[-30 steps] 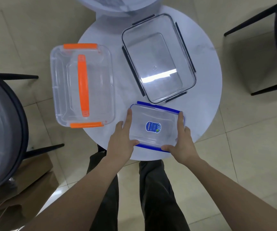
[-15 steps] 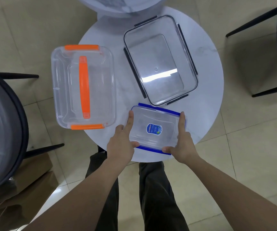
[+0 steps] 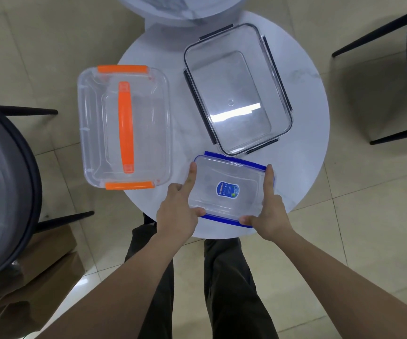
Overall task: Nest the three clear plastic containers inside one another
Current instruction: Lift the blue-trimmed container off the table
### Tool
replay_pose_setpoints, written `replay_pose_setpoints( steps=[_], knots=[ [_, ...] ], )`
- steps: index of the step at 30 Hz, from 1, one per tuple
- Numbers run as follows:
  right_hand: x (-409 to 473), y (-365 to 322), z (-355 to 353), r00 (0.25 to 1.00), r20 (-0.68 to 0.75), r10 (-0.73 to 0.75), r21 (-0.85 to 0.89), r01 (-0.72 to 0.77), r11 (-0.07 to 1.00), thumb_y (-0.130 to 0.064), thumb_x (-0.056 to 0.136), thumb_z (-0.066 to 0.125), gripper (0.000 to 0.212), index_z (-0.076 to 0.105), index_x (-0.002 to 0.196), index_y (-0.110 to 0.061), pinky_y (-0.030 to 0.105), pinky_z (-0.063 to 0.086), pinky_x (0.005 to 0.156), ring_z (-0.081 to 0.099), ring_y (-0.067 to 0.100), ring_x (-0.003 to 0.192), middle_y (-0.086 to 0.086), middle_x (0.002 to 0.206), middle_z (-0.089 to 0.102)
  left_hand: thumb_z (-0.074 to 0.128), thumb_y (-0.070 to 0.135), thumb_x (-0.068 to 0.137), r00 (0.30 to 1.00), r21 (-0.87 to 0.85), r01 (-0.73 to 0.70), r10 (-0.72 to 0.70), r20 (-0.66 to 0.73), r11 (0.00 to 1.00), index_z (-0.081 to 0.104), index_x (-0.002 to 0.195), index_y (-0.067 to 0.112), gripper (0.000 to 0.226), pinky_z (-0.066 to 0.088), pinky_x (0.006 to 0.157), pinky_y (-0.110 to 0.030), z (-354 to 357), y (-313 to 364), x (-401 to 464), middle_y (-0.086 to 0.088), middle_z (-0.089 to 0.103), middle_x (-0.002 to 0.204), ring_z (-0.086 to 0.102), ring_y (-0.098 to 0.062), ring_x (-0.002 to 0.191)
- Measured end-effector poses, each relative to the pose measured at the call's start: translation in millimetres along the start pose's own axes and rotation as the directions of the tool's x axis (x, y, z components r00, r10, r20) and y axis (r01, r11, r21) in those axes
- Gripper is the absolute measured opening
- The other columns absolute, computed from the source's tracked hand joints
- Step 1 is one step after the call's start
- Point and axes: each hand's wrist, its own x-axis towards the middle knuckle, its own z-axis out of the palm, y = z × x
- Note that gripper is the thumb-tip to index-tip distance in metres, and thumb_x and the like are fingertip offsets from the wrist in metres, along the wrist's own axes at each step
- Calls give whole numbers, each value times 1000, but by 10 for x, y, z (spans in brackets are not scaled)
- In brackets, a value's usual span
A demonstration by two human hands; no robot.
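From the head camera, the small clear plastic container with blue clips and a blue label (image 3: 231, 190) sits at the near edge of the round white marble-look table (image 3: 305, 77), clamped between both hands: the left hand (image 3: 176, 211) has its grip closed on the left short side with the forefinger laid along the wall and the thumb on the near blue clip, and the right hand (image 3: 268, 211) mirrors it on the right side. The mid-size clear container with dark grey clips (image 3: 237, 88) lies toward the far right edge, its near corner just beside the small one, while the large clear plastic container with orange clips and an orange handle (image 3: 124, 135) overhangs the left edge. All appear to be lidded, though reflections make that hard to confirm. The risks from here, as I judge it: lids left on would block nesting, the slick walls could slip from fingertip pressure, and a nudge could tip the overhanging orange one to the floor.
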Motion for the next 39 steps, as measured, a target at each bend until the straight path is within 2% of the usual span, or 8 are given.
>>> replay_pose_setpoints(
  steps=[9,14,18,20,22,29,34,39],
  knots=[
    [-213,227,62,1000,-12,-23,-9,23,1000,-19,63,94,146,-16,153,-54,36,61,73,62,24,102,5,129,51,83,32,82,998,-96,-12,18,59,995,-2,159,47,116,58,99,-40,26,-117,-182,-2,53,129,57,-15,116],
    [-373,331,46,999,-17,-29,7,29,1000,-25,60,95,148,-16,151,-57,17,49,62,56,12,91,-1,122,50,82,36,82,999,-266,-1,10,33,964,8,158,45,106,60,96,-39,28,-186,-376,3,53,132,55,-10,114],
    [-489,319,-82,998,-13,-63,104,64,993,-22,61,96,148,-14,153,-53,14,52,69,56,4,107,-22,126,46,74,45,86,988,-421,145,-150,22,895,33,153,33,80,55,63,-7,-30,-148,-456,13,53,123,68,-17,106],
    [-561,286,-189,996,-19,-92,191,94,977,-18,62,95,145,-12,156,-48,7,53,65,54,-14,116,-50,123,42,72,46,86,986,-478,150,-166,7,866,50,132,30,53,55,61,-7,-89,-109,-482,9,60,122,71,-17,104],
    [-654,218,-292,993,-34,-110,228,115,967,-18,65,94,140,-6,159,-42,4,52,65,48,-26,115,-59,120,38,73,44,86,986,-514,147,-169,4,845,51,119,32,41,56,63,-9,-161,-60,-529,9,63,120,71,-16,101],
    [-958,7,-528,987,-116,-111,197,132,971,-27,64,93,122,17,159,-36,0,50,70,56,10,120,-8,146,48,72,56,76,981,-538,178,-195,27,824,57,113,27,49,52,64,-7,-396,121,-692,11,67,113,67,-2,85],
    [-1119,-228,-623,978,-157,-140,275,179,945,-39,62,82,97,35,147,-40,2,50,64,54,-22,107,-22,129,54,74,56,64,965,-660,252,-231,121,708,62,112,18,62,65,81,-35,-529,164,-758,4,72,115,75,-16,99],
    [-1159,-413,-649,941,-329,-81,406,219,887,-39,70,75,70,54,136,-28,11,58,66,64,5,114,-9,125,65,80,49,60,955,-735,297,-189,229,609,66,105,12,60,67,74,-37,-675,140,-821,2,78,108,79,-17,94]
  ],
)
